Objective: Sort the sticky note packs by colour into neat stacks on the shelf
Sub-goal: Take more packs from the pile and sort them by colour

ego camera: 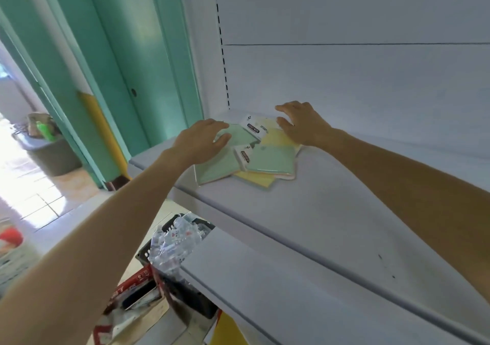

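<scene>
A loose heap of sticky note packs lies at the back left of the grey shelf. Green packs lie on top, with another green pack beside them, and yellow packs lie underneath; a pink edge shows at the right. White header cards stick out of the packs. My left hand rests on the heap's left side with its fingers spread over a green pack. Above the far right side of the heap, my right hand hovers with fingers apart, holding nothing.
A lower shelf juts out beneath. Below on the left stand a black crate of clear plastic packets and a cardboard box. The white back panel closes the shelf behind; a teal door frame stands to the left.
</scene>
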Action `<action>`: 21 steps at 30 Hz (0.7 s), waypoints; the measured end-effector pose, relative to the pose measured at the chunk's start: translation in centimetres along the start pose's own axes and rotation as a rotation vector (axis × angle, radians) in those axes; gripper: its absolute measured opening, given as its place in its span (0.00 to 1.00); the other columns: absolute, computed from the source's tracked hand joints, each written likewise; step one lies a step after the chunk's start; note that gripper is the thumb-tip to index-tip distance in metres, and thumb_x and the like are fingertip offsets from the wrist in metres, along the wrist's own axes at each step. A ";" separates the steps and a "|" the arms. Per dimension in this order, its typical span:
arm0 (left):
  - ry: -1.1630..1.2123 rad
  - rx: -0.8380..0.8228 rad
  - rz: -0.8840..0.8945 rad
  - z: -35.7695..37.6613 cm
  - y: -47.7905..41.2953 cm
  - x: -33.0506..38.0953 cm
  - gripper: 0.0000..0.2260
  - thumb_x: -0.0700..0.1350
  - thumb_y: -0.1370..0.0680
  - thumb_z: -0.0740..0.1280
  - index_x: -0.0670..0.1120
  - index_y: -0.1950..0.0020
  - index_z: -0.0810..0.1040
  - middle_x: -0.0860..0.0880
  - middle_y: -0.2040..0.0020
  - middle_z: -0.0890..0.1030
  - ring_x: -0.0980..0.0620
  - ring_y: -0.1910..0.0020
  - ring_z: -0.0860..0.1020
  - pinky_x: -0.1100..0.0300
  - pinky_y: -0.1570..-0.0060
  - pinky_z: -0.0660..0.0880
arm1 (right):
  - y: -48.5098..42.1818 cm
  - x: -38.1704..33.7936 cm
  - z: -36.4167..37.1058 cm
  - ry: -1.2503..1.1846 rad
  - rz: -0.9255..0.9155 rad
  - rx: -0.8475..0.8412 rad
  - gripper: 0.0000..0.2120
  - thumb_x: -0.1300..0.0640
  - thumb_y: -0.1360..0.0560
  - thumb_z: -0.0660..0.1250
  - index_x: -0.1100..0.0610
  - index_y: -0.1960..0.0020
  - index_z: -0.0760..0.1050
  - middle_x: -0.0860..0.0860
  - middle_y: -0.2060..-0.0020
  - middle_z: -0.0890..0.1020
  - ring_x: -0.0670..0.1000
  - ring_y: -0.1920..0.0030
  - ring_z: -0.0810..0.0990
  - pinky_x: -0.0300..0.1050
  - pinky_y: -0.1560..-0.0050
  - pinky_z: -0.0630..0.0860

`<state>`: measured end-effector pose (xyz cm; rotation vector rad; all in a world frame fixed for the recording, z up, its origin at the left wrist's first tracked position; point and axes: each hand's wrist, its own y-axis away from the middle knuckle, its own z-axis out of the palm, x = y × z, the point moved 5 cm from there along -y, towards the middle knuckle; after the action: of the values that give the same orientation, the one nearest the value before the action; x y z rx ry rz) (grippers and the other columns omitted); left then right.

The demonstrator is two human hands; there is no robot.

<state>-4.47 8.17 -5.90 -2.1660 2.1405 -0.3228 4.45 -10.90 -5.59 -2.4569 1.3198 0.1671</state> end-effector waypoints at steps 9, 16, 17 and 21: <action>0.204 -0.212 0.126 2.1 -6.2 -1.9 0.23 0.56 0.24 0.63 0.50 0.31 0.68 0.46 0.31 0.71 0.46 0.34 0.70 0.55 0.37 0.66 | -0.7 -0.5 1.3 -0.020 0.079 0.012 0.21 0.49 0.21 0.53 0.55 0.30 0.65 0.55 0.30 0.68 0.58 0.29 0.62 0.52 0.28 0.57; 0.326 -0.150 0.232 2.7 -8.3 -2.6 0.23 0.57 0.28 0.68 0.47 0.37 0.73 0.45 0.38 0.76 0.47 0.42 0.75 0.57 0.44 0.69 | 1.1 -2.7 1.1 -0.047 0.185 0.090 0.20 0.50 0.22 0.57 0.57 0.33 0.70 0.56 0.33 0.71 0.56 0.31 0.66 0.46 0.32 0.59; 0.366 -0.130 0.236 2.9 -8.3 -2.6 0.23 0.57 0.28 0.68 0.47 0.38 0.73 0.45 0.38 0.77 0.48 0.44 0.75 0.57 0.45 0.69 | 1.6 -3.0 1.0 -0.062 0.204 0.104 0.19 0.50 0.22 0.59 0.56 0.34 0.71 0.56 0.33 0.72 0.55 0.31 0.67 0.46 0.32 0.61; 0.507 -0.013 0.220 3.8 -7.8 -3.2 0.21 0.56 0.28 0.68 0.48 0.38 0.74 0.46 0.38 0.78 0.47 0.40 0.75 0.54 0.40 0.71 | 4.2 -3.7 0.7 -0.204 0.333 0.054 0.17 0.49 0.25 0.64 0.50 0.38 0.74 0.47 0.37 0.75 0.48 0.36 0.70 0.39 0.43 0.63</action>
<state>3.94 11.21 -8.31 -1.9833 2.6043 -0.9246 -1.04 -9.91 -6.34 -2.0959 1.6055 0.4445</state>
